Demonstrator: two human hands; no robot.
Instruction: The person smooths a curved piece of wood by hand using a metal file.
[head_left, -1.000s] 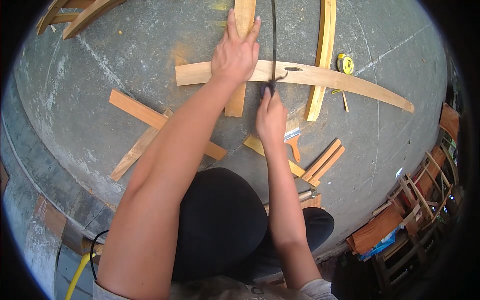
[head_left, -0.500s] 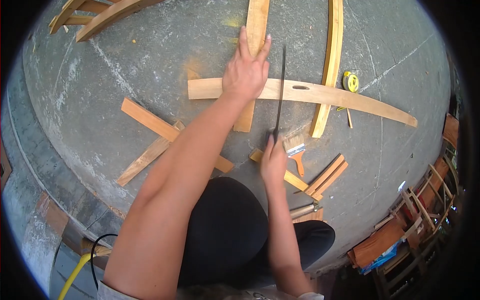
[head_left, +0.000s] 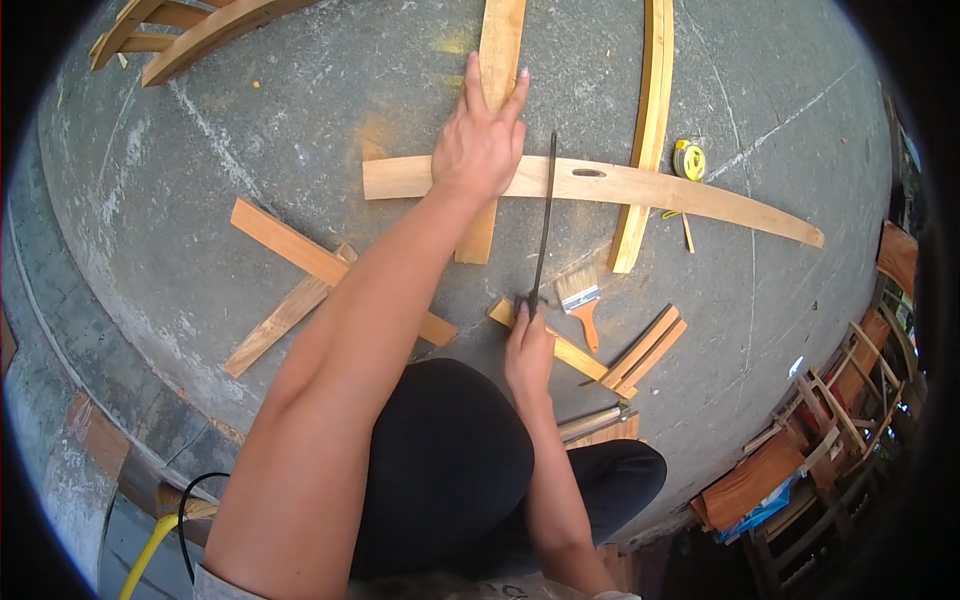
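Note:
My left hand (head_left: 477,140) presses flat on a long curved wooden slat (head_left: 640,188) where it crosses a straight wooden board (head_left: 488,120) on the concrete floor. My right hand (head_left: 527,352) grips the near end of a thin dark blade (head_left: 543,226), a saw or file, whose far end lies across the curved slat just right of my left hand. A slot (head_left: 588,172) is cut in the slat to the right of the blade.
A paintbrush (head_left: 579,301) lies by my right hand, near short wood strips (head_left: 648,349). A second curved slat (head_left: 645,130) and a yellow tape measure (head_left: 689,160) lie to the right. Crossed boards (head_left: 300,265) sit left. Wooden chair frames (head_left: 820,420) stand at the lower right.
My right hand has drawn the blade back toward me across the curved slat. My left hand stays pressed on the slat.

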